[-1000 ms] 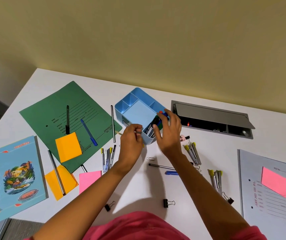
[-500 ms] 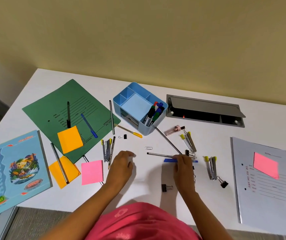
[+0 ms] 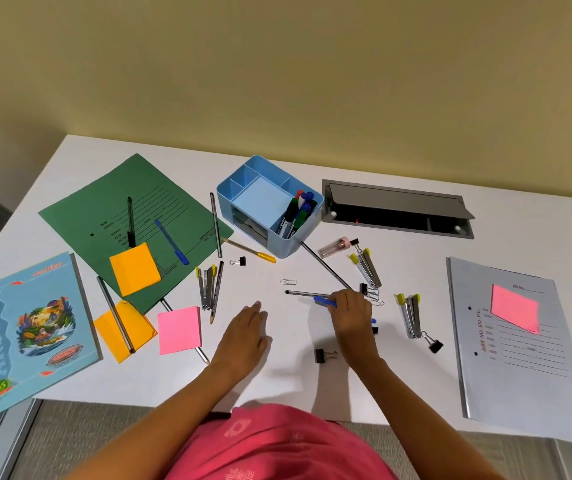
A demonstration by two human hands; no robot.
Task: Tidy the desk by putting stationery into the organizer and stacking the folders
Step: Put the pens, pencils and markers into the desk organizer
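The light blue organizer [image 3: 255,202] stands at the desk's middle back, with several markers [image 3: 296,213] upright in its right compartment. My right hand [image 3: 352,318] pinches a blue pen [image 3: 324,301] lying next to a dark pen [image 3: 307,293]. My left hand [image 3: 244,332] rests flat on the desk, fingers straight, holding nothing. A green folder [image 3: 139,220] lies at the left under pens and an orange sticky pad [image 3: 134,268]. A grey folder [image 3: 516,341] with a pink note lies at the right.
A blue notebook [image 3: 28,327] hangs over the left front edge. Staplers [image 3: 207,285] [image 3: 367,266] [image 3: 410,315], binder clips [image 3: 322,355], a paperclip [image 3: 288,282], a pink sticky pad [image 3: 178,329], another orange pad [image 3: 123,329] and loose pens are scattered around. An open cable hatch [image 3: 395,209] sits behind.
Both hands came back from the organizer to the desk front. My right hand went down onto the blue pen and now pinches it; my left hand settled flat on the desk.
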